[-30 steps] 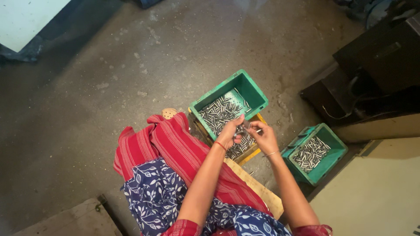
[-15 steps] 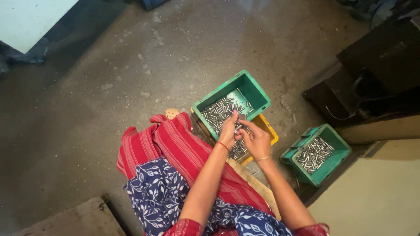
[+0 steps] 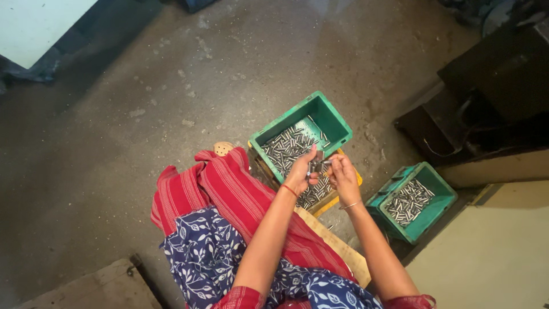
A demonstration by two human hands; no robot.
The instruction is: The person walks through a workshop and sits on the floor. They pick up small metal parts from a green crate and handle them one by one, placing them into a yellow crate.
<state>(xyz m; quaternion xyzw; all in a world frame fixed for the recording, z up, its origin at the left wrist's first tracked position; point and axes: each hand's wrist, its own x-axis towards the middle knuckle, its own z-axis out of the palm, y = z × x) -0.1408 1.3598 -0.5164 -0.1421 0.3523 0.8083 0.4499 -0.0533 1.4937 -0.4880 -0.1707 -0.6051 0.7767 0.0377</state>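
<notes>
My left hand [image 3: 301, 171] and my right hand [image 3: 343, 171] meet above a yellow crate [image 3: 343, 197], both pinching small metal pins [image 3: 317, 166] between the fingertips. The yellow crate holds a heap of short silvery pins. A green crate [image 3: 331, 123] rests partly on top of it and also holds many pins. A red thread circles my left wrist and a thin bangle my right. My knees, in red striped cloth [image 3: 229, 194], are just left of the crates.
A second green crate [image 3: 432, 209] of pins sits on the floor to the right. Dark machinery [image 3: 486, 109] stands at the far right beside a pale cabinet [image 3: 492, 252]. A wooden board [image 3: 343, 252] lies under my right forearm. Grey concrete floor [image 3: 143, 114] spreads to the left.
Both hands stayed together over the yellow crate, shifting slightly as the fingers work the pins. The camera view drifted a little.
</notes>
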